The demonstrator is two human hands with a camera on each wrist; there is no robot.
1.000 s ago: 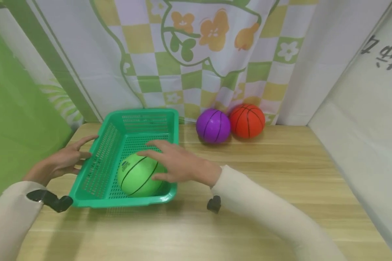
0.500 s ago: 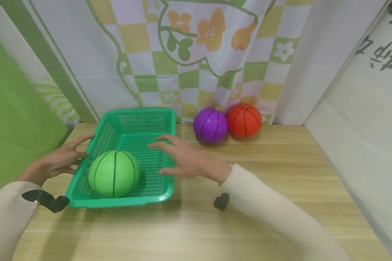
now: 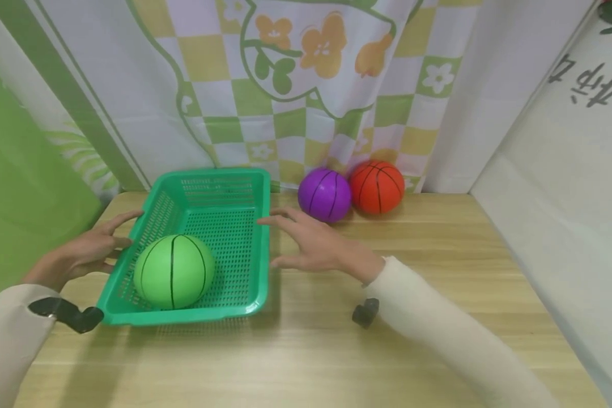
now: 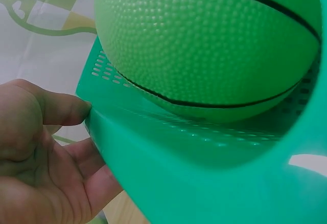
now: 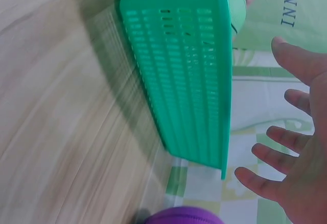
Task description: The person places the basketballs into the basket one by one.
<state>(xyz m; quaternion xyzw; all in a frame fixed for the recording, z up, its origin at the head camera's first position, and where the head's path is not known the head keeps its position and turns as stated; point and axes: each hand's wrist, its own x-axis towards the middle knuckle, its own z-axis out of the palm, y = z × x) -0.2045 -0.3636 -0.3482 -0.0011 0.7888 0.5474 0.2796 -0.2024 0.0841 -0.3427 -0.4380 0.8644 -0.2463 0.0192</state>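
A light green ball (image 3: 174, 272) with black seam lines sits inside the green plastic basket (image 3: 183, 318), at its near left. My left hand (image 3: 93, 247) is at the basket's left side. Its fingertips touch the rim and outer wall, the fingers spread rather than curled; the left wrist view shows the palm (image 4: 41, 168) beside the wall. Over the basket's right rim is my right hand (image 3: 318, 241), holding nothing. In the right wrist view its fingers (image 5: 273, 157) are spread apart, away from the basket wall (image 5: 179, 81).
A purple ball (image 3: 324, 195) and a red ball (image 3: 377, 187) stand side by side at the back of the wooden table (image 3: 413, 266). Behind them hangs a checkered curtain (image 3: 290, 122). White fabric (image 3: 551, 187) borders the right side.
The green ball has rolled left within the basket, from under my right hand toward the left wall. My right hand has drawn back rightward. The left hand stays at the basket's side.
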